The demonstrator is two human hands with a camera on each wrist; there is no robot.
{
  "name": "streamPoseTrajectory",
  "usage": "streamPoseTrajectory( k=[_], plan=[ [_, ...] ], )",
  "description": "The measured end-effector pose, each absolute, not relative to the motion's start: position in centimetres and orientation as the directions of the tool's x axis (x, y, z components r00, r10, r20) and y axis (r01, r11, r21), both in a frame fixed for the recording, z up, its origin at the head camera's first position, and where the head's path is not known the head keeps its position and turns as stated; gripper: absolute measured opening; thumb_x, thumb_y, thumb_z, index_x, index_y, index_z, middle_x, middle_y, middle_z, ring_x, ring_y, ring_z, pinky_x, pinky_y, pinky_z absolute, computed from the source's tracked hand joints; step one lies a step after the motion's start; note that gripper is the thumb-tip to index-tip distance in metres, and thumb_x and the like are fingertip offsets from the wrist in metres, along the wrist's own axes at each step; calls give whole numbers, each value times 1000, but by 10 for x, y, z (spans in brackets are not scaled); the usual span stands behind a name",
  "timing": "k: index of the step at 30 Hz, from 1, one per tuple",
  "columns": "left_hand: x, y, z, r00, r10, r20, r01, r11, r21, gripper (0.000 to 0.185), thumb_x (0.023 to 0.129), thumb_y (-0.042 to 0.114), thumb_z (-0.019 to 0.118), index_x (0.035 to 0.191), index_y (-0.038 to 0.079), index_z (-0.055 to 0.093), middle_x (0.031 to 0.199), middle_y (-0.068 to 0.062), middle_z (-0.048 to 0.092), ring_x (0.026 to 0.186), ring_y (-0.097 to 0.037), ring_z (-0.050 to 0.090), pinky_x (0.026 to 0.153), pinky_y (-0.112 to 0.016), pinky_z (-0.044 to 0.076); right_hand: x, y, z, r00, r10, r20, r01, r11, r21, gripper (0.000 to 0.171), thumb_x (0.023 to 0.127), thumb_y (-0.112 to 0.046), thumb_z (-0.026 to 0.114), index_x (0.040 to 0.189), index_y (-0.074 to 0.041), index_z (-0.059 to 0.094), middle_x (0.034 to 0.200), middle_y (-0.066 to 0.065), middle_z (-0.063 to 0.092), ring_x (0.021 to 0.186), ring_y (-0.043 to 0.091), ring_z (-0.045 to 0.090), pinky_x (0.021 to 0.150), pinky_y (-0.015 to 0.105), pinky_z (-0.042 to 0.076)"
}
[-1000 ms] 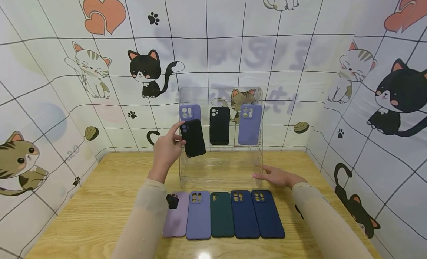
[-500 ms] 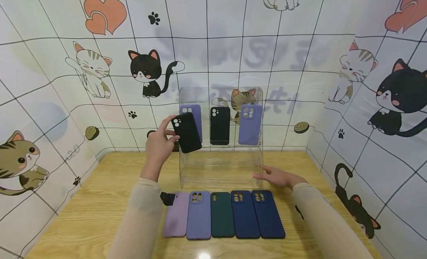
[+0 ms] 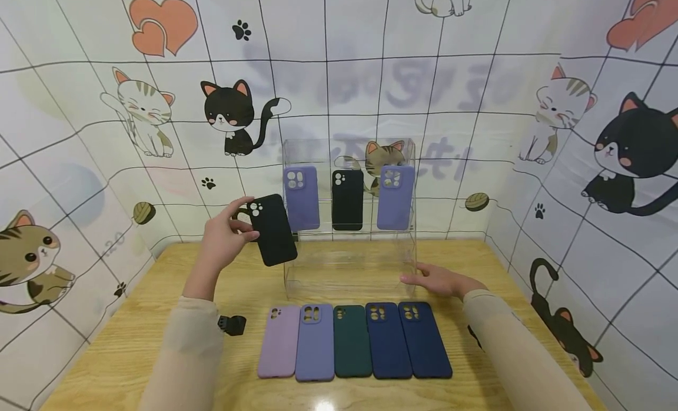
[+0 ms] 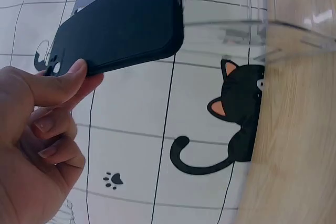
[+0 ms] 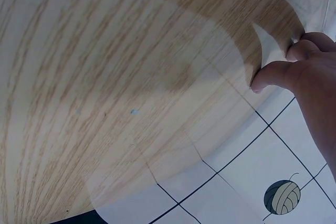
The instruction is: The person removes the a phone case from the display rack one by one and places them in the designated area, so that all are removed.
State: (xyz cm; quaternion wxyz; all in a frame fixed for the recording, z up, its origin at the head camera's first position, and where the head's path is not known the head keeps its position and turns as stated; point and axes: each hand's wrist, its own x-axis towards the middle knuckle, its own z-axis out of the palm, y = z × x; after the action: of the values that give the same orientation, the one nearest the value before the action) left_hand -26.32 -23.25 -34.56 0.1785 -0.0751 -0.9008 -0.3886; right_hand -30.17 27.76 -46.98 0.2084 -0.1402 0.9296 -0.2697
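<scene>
In the head view my left hand [image 3: 223,237] pinches a black phone case [image 3: 272,230] by its left edge near the camera holes. The case is tilted and hangs in the air, left of and in front of the clear display rack [image 3: 349,285]. From the left wrist view, the thumb presses one face of the black case [image 4: 121,30]. My right hand [image 3: 441,279] grips the rack's lower right side, thumb toward the front. On the rack's upper shelf stand a purple phone case [image 3: 302,208], another black case [image 3: 347,205] and a second purple case [image 3: 395,205].
A row of several phone cases lies on the wooden table [image 3: 132,340] before the rack: lilac [image 3: 279,343], purple [image 3: 315,349], green [image 3: 352,346] and dark blue [image 3: 389,346]. Behind stands a wall covering [image 3: 339,93] printed with cats and grid lines.
My left hand has drawn the black case left and a little down, away from the front of the left purple case, which now shows whole. The right hand has stayed on the rack.
</scene>
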Motion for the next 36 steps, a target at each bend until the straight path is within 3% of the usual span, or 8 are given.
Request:
streamPoseTrajectory(
  k=[7, 15, 24, 36],
  plan=[
    [-246, -269, -357, -982, 62, 179, 178, 631, 755, 83, 93, 4, 80, 164, 23, 43, 106, -19, 80, 99, -30, 78, 85, -41, 57, -300, 280, -470, -872, -389, -299, -168, 809, -564, 94, 101, -72, 52, 172, -20, 20, 174, 28, 23, 159, 56, 23, 120, 76, 27],
    [-228, -302, -385, -988, 145, -51, 62, 679, 731, 84, 90, 2, 80, 163, 11, 41, 103, -16, 82, 100, -27, 77, 94, -55, 56, -298, 280, -468, -870, -392, -299, -168, 806, -568, 93, 102, -71, 52, 173, -21, 19, 174, 28, 23, 159, 56, 24, 120, 76, 28],
    [-212, -316, -422, -953, 226, -203, 0, 668, 744, 75, 86, -7, 77, 155, 5, 50, 95, -11, 79, 91, -22, 75, 83, -43, 59, -300, 277, -467, -874, -375, -310, -152, 816, -558, 95, 101, -74, 51, 173, -21, 19, 174, 28, 23, 159, 56, 24, 120, 76, 27],
    [-205, -317, -448, -910, 327, -257, 0, 618, 787, 73, 86, -9, 77, 153, -3, 49, 88, -13, 79, 86, -23, 75, 75, -36, 57, -302, 277, -470, -877, -374, -301, -163, 822, -546, 95, 101, -74, 51, 172, -20, 19, 174, 27, 24, 159, 55, 25, 120, 76, 28]
  ],
)
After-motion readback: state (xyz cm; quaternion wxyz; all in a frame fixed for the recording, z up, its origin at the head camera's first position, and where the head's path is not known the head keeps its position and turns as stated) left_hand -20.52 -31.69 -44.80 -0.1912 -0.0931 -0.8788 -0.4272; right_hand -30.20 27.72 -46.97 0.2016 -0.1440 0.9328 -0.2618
